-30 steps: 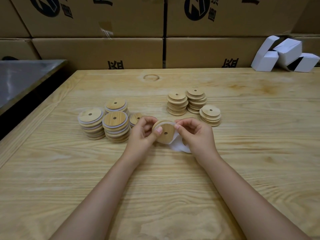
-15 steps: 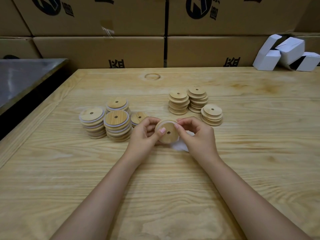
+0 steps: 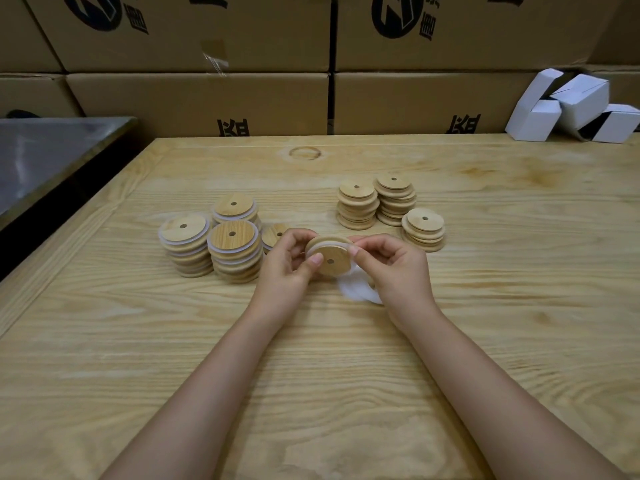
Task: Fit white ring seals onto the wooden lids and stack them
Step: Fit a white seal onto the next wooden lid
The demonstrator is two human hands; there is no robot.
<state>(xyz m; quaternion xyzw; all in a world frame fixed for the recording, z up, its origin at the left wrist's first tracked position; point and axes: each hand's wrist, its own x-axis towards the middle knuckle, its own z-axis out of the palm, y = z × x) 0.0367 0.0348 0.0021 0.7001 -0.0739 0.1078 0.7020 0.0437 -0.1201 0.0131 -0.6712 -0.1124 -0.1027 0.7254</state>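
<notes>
Head | wooden lid [image 3: 335,268] tilted (centre hole) | white seal [image 3: 326,244] round rim

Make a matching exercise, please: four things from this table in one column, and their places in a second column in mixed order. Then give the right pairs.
Things
1. held lid
2. sealed lid stacks
3. bare lid stacks
4. white boxes

Places
A. far right corner of the table
B. to the left of the left hand
C. gripped by the left hand and the right hand
D. beyond the right hand

Pairs: 1-C, 2-B, 3-D, 4-A
</notes>
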